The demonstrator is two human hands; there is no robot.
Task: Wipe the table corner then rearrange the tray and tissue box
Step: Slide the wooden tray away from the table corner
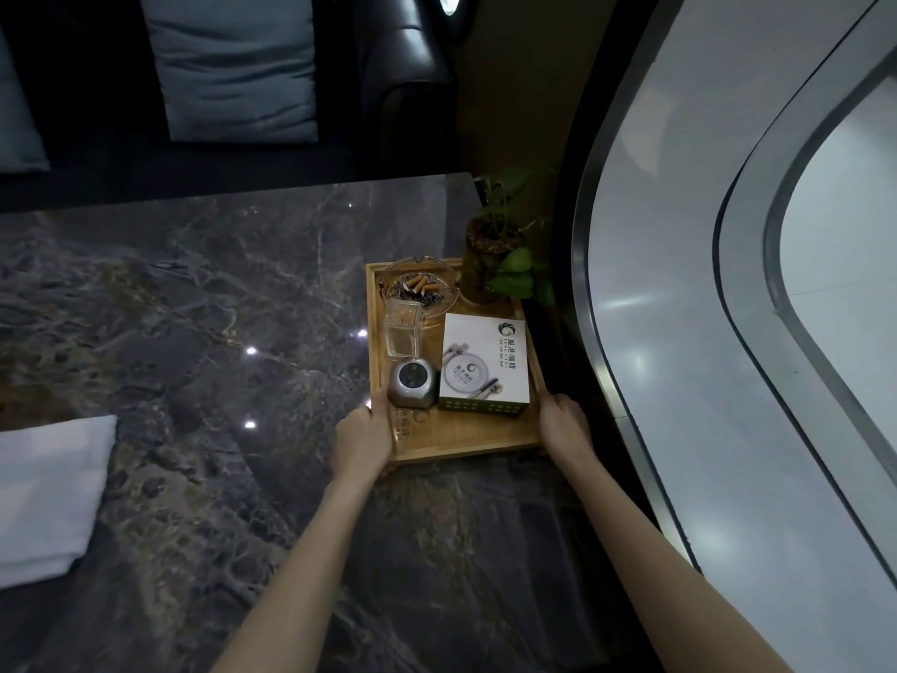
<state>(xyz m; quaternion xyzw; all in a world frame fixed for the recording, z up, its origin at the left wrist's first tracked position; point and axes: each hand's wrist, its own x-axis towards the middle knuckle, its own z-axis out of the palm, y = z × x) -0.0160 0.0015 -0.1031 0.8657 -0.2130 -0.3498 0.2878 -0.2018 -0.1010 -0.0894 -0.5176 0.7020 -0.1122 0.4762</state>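
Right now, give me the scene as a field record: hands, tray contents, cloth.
left hand: grips wooden tray's left near edge
right hand: grips tray's right near edge
wooden tray: on marble table, near its right edge
on tray: tissue box, glass ashtray with butts, glass toothpick holder, grey cube, potted plant
white cloth: folded, table's left

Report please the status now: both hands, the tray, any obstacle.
Left hand and right hand grip wooden tray by its near corners. Tissue box sits in tray. Potted plant at far corner.
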